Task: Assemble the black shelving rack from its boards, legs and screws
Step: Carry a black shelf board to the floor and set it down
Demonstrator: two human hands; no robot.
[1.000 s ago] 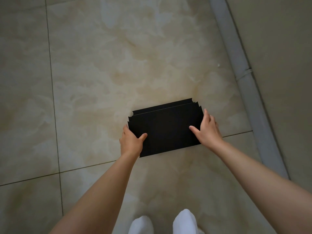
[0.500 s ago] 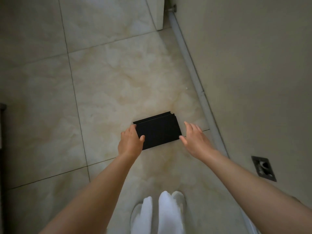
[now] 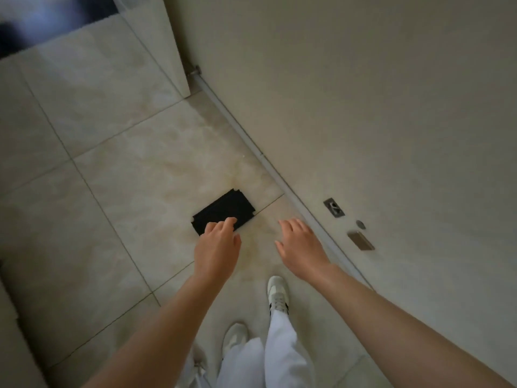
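Your left hand [image 3: 216,245] and right hand [image 3: 300,243] have both let go of the black boards [image 3: 223,210], which a second ago you gripped by their two short ends; now your palms face down with the fingers loosely spread and nothing in them. You have also straightened up, so the stack looks far smaller and more of the room has come into view, including your white trousers [image 3: 268,357] and pale trainers [image 3: 277,293]. The boards lie flat on the floor tiles [image 3: 117,169] just ahead of your left fingertips, which overlap their near edge in this view; whether they touch cannot be told. The stack is a matte black rectangle with small notches cut at its corners, set at a slant across a grout line. The tiles are glossy, cream with faint marbled veining. A pale skirting strip [image 3: 279,180] runs along the foot of a smooth beige wall [image 3: 363,107], which carries a small metal-framed socket [image 3: 333,207] and a brownish metal plate [image 3: 361,240]. Both bare forearms reach forward and down, the right hand held well clear of the boards beside the skirting.
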